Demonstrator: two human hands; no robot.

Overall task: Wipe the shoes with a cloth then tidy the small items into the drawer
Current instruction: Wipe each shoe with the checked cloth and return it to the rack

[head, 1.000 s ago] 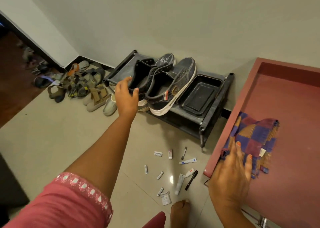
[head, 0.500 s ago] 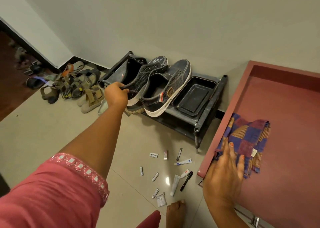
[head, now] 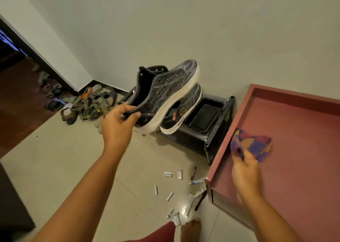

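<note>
1. Lifted off the rack since the earlier frame, the dark shoe (head: pixel 165 92) now hangs in the air at 12 o'clock, toe tilted up toward the wall, and I see the cloth (head: pixel 252 146) bunched where it lay flat before.
2. My left hand (head: pixel 117 125) grips the shoe at the heel collar, fingers and thumb curled round the rim; its upper is dark and laced with eyelets, its sole thick, white and scuffed.
3. My right hand (head: pixel 244 170) pinches the purple-and-orange checked cloth at 3 o'clock, soft folds gathered at the fingertips, inside the open drawer (head: pixel 303 149).
4. I read the drawer as a shallow maroon tray with raised straight edges; its near corner overhangs the floor.
5. A second shoe (head: pixel 184 111) sits on the black rack (head: pixel 217 133), just beside a black rectangular tray (head: pixel 204 115).
6. Small items (head: pixel 184 188), tubes, sticks and a pen, lie scattered on glossy pale tiles at 6 o'clock, with bare floor to their left.
7. Sandals (head: pixel 88 103) pile at 10 o'clock.
</note>
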